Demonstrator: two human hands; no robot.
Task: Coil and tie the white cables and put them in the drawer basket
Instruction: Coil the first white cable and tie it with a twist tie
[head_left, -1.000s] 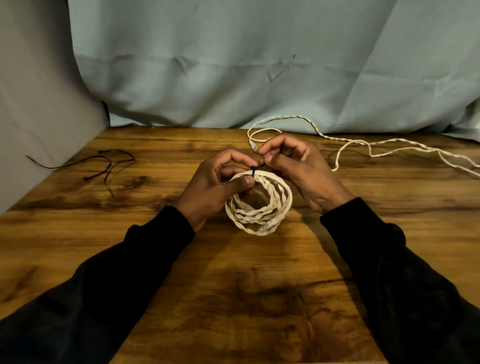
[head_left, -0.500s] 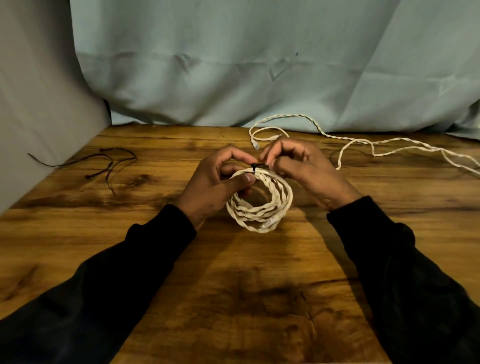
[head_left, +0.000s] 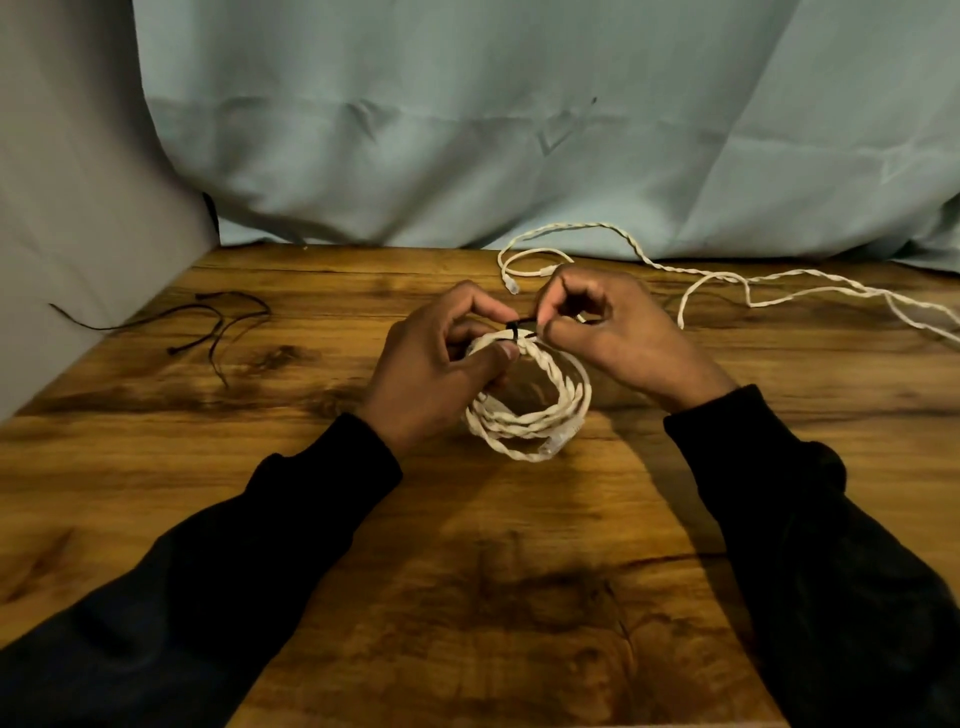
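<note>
White twisted cable wound into a round coil (head_left: 530, 410) lies on the brown wood-grain desk (head_left: 467, 597). At the coil's far edge a thin black tie (head_left: 514, 328) wraps the strands. The left hand (head_left: 441, 364) grips the coil there, thumb on top; the right hand (head_left: 618, 332) pinches the tie's end. Behind the coil trails a loose white twisted cable (head_left: 727, 278); far to its left lie thin black ties (head_left: 218, 325).

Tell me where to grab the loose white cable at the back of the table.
Take the loose white cable at its plug end, from above: that end lies free on the wooden table just behind the hands, while the rest trails off right.
</note>
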